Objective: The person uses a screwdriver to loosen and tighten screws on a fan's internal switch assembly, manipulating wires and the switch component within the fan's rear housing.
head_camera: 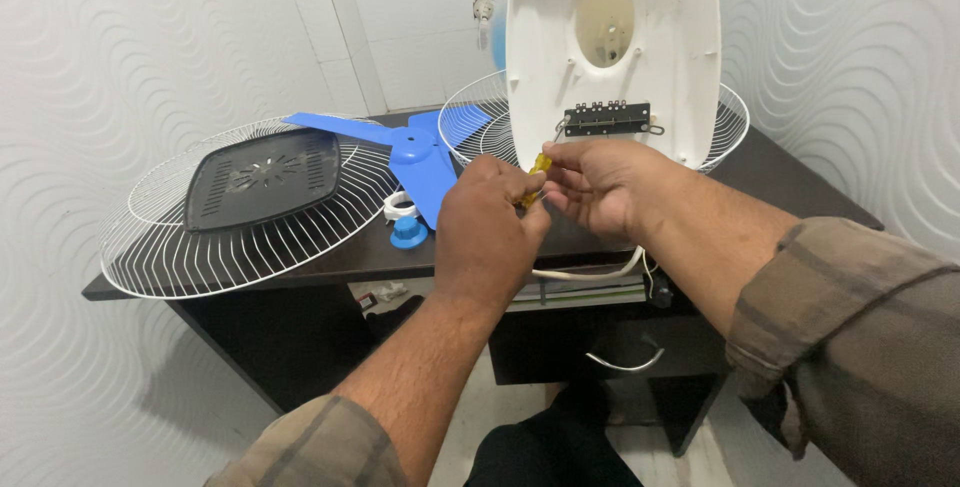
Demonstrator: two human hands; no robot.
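Both hands meet over the desk's front edge: the left hand (487, 232) is closed around a yellow-handled screwdriver (537, 173), and the right hand (598, 187) pinches the same tool just beside it. Its tip aims up at the dark terminal strip (607, 118) on the white fan housing (612, 47) directly above the grip. The fan looks well stripped down already: the front grille (215, 237), blue blade (415, 152) and blue cap (408, 233) lie off to the left of the grip, while the housing, standing in the rear grille (730, 127), is yet to be dealt with.

Home room, textured white walls (120, 47), dark desk (790, 182), dismantled fan parts
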